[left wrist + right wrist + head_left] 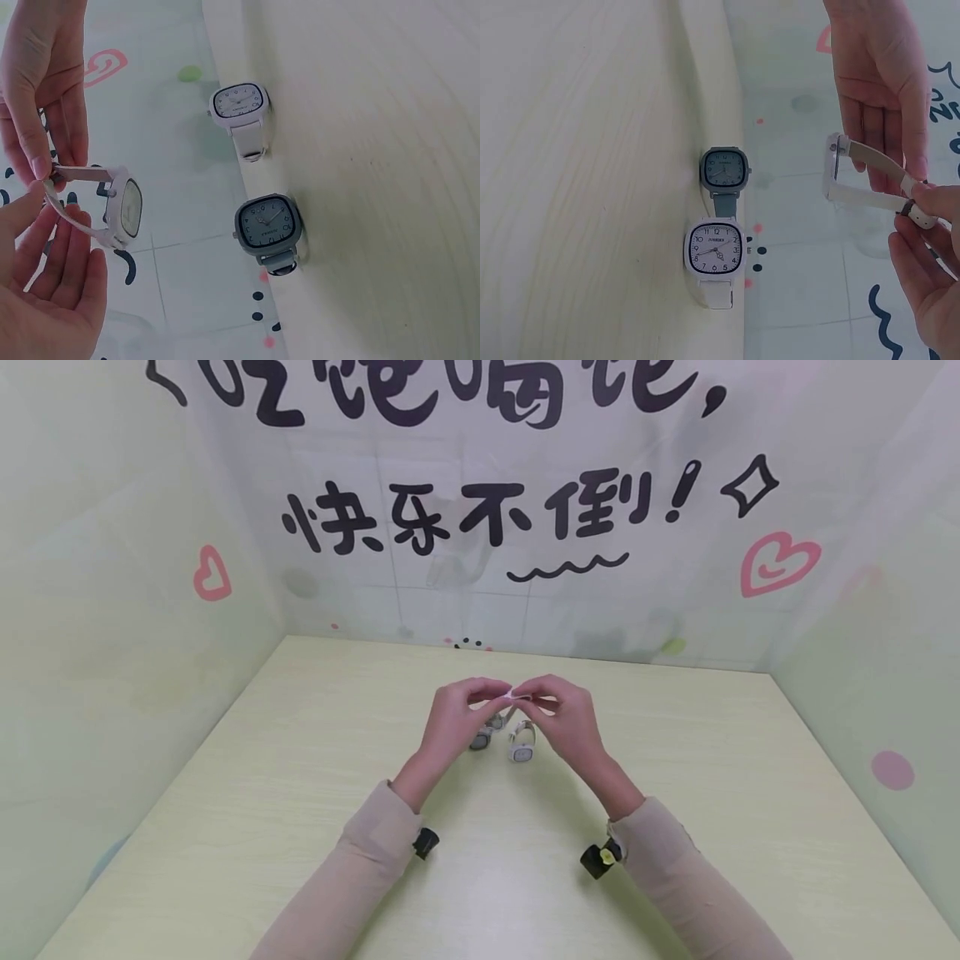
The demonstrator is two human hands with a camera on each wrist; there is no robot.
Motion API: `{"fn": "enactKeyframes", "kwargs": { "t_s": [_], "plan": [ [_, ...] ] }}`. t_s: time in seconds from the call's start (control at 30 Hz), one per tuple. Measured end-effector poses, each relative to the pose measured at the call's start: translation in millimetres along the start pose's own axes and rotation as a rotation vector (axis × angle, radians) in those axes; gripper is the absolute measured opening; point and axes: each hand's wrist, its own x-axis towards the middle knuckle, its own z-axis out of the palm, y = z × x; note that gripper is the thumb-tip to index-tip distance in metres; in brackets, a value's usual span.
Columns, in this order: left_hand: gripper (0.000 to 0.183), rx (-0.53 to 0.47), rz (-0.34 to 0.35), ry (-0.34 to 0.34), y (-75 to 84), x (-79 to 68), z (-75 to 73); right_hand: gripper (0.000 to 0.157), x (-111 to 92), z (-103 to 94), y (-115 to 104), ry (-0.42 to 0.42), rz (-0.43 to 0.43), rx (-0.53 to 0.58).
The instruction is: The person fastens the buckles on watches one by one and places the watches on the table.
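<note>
A white wristwatch [129, 208] hangs in the air between both hands, its strap bent into a loop. My left hand [455, 718] pinches one side near the strap ends with thumb and fingertips. From the other side my right hand [566, 718] pinches the same strap [877, 201] close to its dark buckle [907, 208]. The fingers partly cover where the strap ends meet. Below them a second white watch [715, 250] stands on the table, face showing, strap closed. Beside it stands a grey-green watch [268, 223], also with a closed strap.
The pale wooden table [300, 777] reaches back to a printed cloth wall [465, 543] with black lettering. Similar cloth [885, 652] lines both sides. Dark camera mounts [600, 858] sit under the sleeves.
</note>
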Motion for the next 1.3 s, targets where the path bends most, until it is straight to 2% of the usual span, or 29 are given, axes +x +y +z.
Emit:
{"fn": "enactKeyframes", "kwargs": {
  "t_s": [0.07,0.27,0.43,0.67,0.77,0.87,1.07,1.3],
  "plan": [
    [0.024,0.048,0.019,0.019,1.4,-0.4,-0.7,0.013,0,-0.2,0,0.024,-0.014,-0.005],
    [0.021,0.174,0.017,0.066,5.0,-1.8,0.0,0.013,0,0.5,0,0.059,-0.042,-0.015],
    [0.019,0.258,0.052,0.105,8.2,-3.9,1.5,0.013,0,2.8,0,0.087,-0.068,-0.016],
    [0.013,0.319,0.060,0.124,12.3,-3.7,2.6,0.011,0,4.8,-1,0.111,-0.083,-0.014],
    [0.013,0.296,0.051,0.117,12.3,-2.6,2.9,0.012,-1,5.2,-1,0.120,-0.088,-0.002],
    [0.013,0.223,0.026,0.098,12.0,-1.6,2.0,0.011,-1,5.1,-2,0.124,-0.094,0.009],
    [0.017,0.036,-0.099,0.042,9.1,1.3,-1.5,0.011,-2,5.1,-2,0.108,-0.108,-0.029],
    [0.020,-0.056,-0.206,-0.013,9.3,4.1,-4.1,0.013,-4,5.8,-3,0.100,-0.140,-0.094]
  ]
}}
